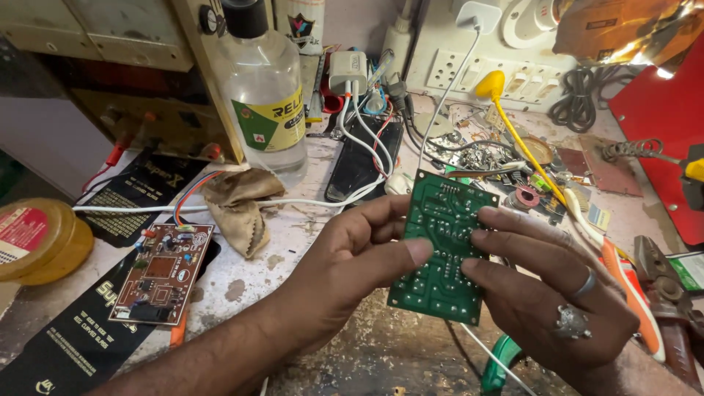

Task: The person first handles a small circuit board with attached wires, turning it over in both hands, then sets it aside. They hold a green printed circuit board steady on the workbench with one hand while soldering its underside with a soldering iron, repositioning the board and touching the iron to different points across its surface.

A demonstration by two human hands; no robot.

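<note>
Both my hands hold a green circuit board (440, 242) above the workbench, its solder side facing me. My left hand (352, 257) grips its left edge, thumb pressed on the face. My right hand (546, 290), wearing two rings, holds the right edge with fingers across the board. A brown circuit board (163, 273) with small components lies on a black mat (81, 337) at the left, apart from both hands.
A clear bottle (264, 95) with a black cap stands at the back. A crumpled cloth (238, 202), white cables (220, 205), a dark phone (359, 158), a round yellow tin (37, 238), a yellow-handled soldering iron (513, 125), pliers (664, 286) and a wall socket strip (506, 70) crowd the bench.
</note>
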